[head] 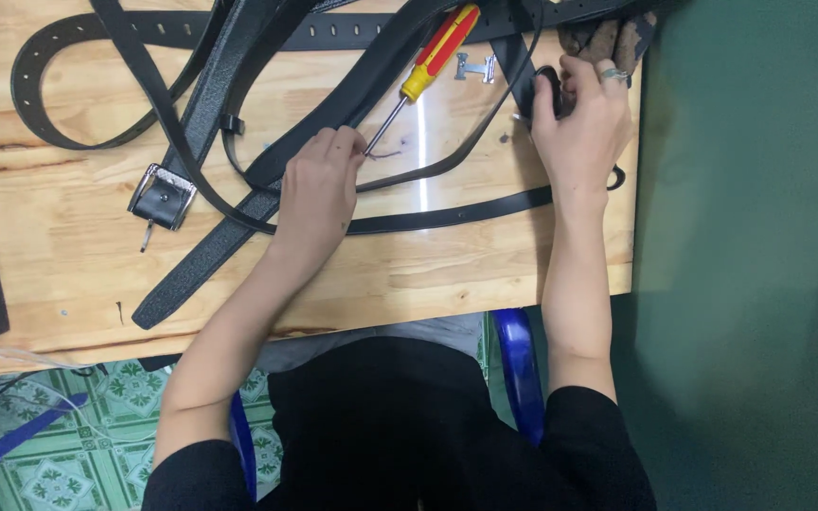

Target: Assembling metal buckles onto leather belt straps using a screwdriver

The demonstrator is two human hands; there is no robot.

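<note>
Fingers of the left hand [319, 180] curl closed beside the screwdriver [425, 71] tip; its shaft slants up-right toward the right hand [579, 118], which grips a coiled black belt [546, 95].

Silver H-shaped buckle [475, 67], belt with silver frame buckle [161, 197], green patterned floor tiles [68, 464]

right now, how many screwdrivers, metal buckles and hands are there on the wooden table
red and yellow handled screwdriver: 1
silver metal buckles: 2, one rectangular frame buckle on a black leather belt, one loose H-shaped buckle
hands: 2, left hand, right hand
total: 5
</note>
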